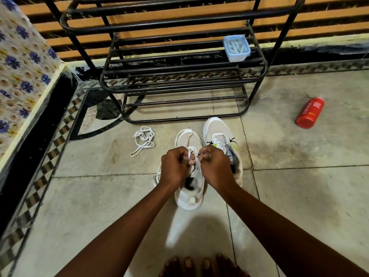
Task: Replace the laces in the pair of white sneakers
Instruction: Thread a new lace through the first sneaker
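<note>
Two curled hands, left hand [175, 166] and right hand [214, 163], pinch flat white lace [192, 154] over smooth sneaker [189, 198].

**Room setting: tiled floor, shoe rack and wall**

Pale square floor tiles [299, 196] with dark grout, edged at left by a black-and-tan diamond border [50, 156]. A black metal tube rack [179, 76] stands against a wall of orange and dark horizontal stripes [329, 17]. Floral fabric [22, 56] covers furniture at far left. Light casts soft shadows on the floor.

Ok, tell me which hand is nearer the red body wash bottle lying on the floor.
Right. The right hand is over the sneakers, closer to the red body wash bottle; the left hand sits beyond it, farther away.
</note>
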